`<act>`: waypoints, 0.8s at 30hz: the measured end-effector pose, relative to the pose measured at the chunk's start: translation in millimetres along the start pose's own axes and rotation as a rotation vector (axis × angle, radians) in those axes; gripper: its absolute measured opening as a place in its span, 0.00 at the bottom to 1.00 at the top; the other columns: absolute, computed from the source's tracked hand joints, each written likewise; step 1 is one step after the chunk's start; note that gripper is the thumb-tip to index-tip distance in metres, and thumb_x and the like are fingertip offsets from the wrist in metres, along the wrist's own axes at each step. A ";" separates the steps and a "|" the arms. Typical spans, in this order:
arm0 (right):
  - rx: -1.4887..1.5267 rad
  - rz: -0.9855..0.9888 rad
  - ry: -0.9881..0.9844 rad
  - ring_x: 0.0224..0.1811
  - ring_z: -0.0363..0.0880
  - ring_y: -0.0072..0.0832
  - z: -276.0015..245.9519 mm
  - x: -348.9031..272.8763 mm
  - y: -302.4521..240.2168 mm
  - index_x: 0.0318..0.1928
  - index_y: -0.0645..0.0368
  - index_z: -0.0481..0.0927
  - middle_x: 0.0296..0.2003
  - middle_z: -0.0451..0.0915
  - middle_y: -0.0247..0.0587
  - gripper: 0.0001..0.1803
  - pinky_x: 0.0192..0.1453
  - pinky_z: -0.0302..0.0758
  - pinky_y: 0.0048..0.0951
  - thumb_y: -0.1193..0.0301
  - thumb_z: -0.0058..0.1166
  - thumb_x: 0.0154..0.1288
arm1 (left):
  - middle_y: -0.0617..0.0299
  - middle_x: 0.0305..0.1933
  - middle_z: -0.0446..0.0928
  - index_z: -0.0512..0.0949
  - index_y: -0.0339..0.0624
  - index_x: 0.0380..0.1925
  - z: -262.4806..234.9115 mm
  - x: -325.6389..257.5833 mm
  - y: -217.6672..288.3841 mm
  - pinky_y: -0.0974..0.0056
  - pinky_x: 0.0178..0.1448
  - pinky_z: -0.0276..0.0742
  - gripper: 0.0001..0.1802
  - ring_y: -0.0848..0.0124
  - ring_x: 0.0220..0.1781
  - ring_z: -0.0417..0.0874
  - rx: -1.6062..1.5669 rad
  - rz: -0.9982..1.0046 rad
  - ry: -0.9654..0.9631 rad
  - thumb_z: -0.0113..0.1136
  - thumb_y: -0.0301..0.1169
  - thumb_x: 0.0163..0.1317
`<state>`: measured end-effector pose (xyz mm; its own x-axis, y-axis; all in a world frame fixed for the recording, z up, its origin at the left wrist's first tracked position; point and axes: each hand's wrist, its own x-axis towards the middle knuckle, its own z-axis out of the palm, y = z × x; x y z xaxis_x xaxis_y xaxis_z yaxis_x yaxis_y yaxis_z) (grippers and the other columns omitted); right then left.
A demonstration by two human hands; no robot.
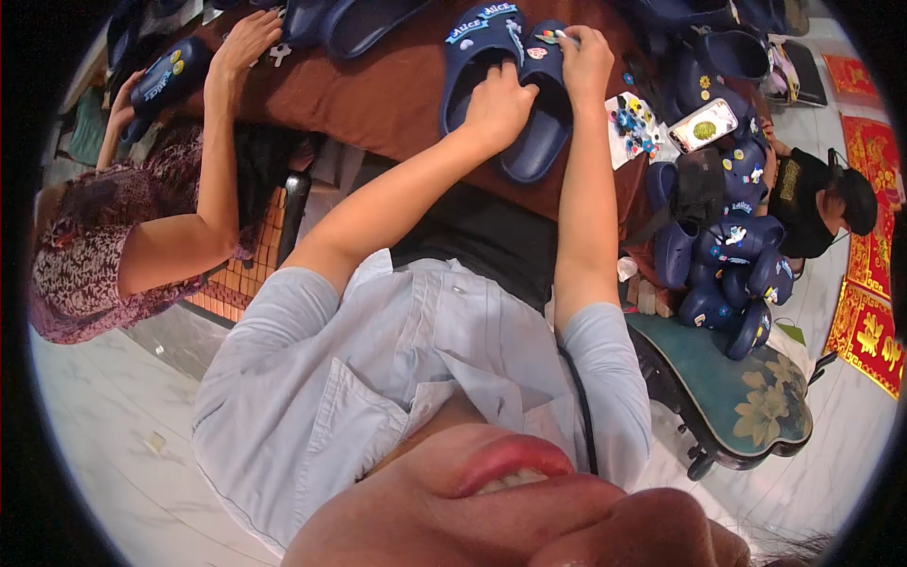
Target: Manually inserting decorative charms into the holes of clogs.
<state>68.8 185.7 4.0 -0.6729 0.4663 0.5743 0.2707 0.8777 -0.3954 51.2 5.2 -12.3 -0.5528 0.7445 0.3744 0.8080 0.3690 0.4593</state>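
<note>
A pair of dark blue clogs lies side by side on the brown cloth [378,104], toes away from me. The left clog [456,59] carries light blue lettered charms and a small heart-shaped one. The right clog [537,163] has a few small colourful charms near its toe. My left hand [499,109] grips at the clogs' openings where they meet, its fingertips hidden inside. At the right clog's toe, my right hand [588,68] pinches a small shoe charm [551,37], partly covered by the fingers.
Loose charms [638,128] lie on white paper to the right, next to a lit phone [704,126]. Decorated clogs [737,241] are piled beyond, near a green cushioned stool [727,397]. A co-worker [179,208] at left holds another clog [170,76]. Another person [808,203] is at far right.
</note>
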 end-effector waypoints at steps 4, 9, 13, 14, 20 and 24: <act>0.104 -0.033 0.069 0.44 0.79 0.49 -8.2 -2.5 -4.3 0.36 0.61 0.81 0.37 0.82 0.49 0.08 0.50 0.74 0.45 0.75 0.64 0.54 | 0.43 0.47 0.73 0.85 0.51 0.44 -4.0 0.7 1.5 0.49 0.48 0.83 0.16 0.46 0.50 0.78 0.048 -0.004 -0.032 0.55 0.26 0.58; 0.061 0.111 0.212 0.43 0.80 0.48 -35.4 -16.2 37.0 0.38 0.59 0.82 0.38 0.82 0.49 0.10 0.49 0.74 0.44 0.77 0.64 0.53 | 0.42 0.47 0.73 0.85 0.51 0.44 -1.6 -1.3 -1.1 0.48 0.49 0.82 0.16 0.46 0.50 0.78 0.011 0.022 -0.003 0.56 0.25 0.57; -0.127 0.343 0.131 0.44 0.79 0.49 -65.0 -50.1 77.6 0.37 0.58 0.85 0.38 0.82 0.52 0.08 0.49 0.73 0.46 0.75 0.65 0.53 | 0.43 0.47 0.73 0.85 0.51 0.45 -3.5 -0.8 -0.1 0.48 0.49 0.82 0.16 0.46 0.50 0.78 -0.003 0.010 -0.018 0.57 0.25 0.57; -0.136 0.348 0.131 0.44 0.79 0.49 -65.9 -57.1 82.9 0.37 0.58 0.85 0.38 0.82 0.52 0.08 0.49 0.73 0.46 0.75 0.65 0.53 | 0.43 0.47 0.73 0.85 0.51 0.45 -2.9 -0.6 -0.2 0.48 0.49 0.82 0.16 0.46 0.50 0.78 -0.011 0.014 -0.022 0.57 0.25 0.57; -0.211 0.094 0.173 0.51 0.75 0.47 -62.2 -49.1 71.4 0.41 0.55 0.87 0.42 0.82 0.49 0.11 0.57 0.70 0.45 0.71 0.65 0.56 | 0.43 0.45 0.72 0.85 0.50 0.43 -0.1 -1.5 -7.0 0.49 0.48 0.81 0.14 0.47 0.48 0.78 0.004 0.034 0.020 0.57 0.25 0.58; 0.111 -0.133 0.056 0.50 0.79 0.41 -41.8 -2.6 14.6 0.46 0.62 0.80 0.44 0.81 0.48 0.13 0.57 0.74 0.37 0.66 0.58 0.67 | 0.43 0.46 0.72 0.85 0.50 0.43 -1.4 -4.6 -12.1 0.48 0.48 0.81 0.15 0.47 0.48 0.78 -0.001 0.035 0.044 0.58 0.25 0.58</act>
<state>103.2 201.9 26.7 -0.6575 0.3548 0.6647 0.1020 0.9160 -0.3880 43.7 -3.4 -18.5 -0.5328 0.7315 0.4255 0.8268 0.3428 0.4460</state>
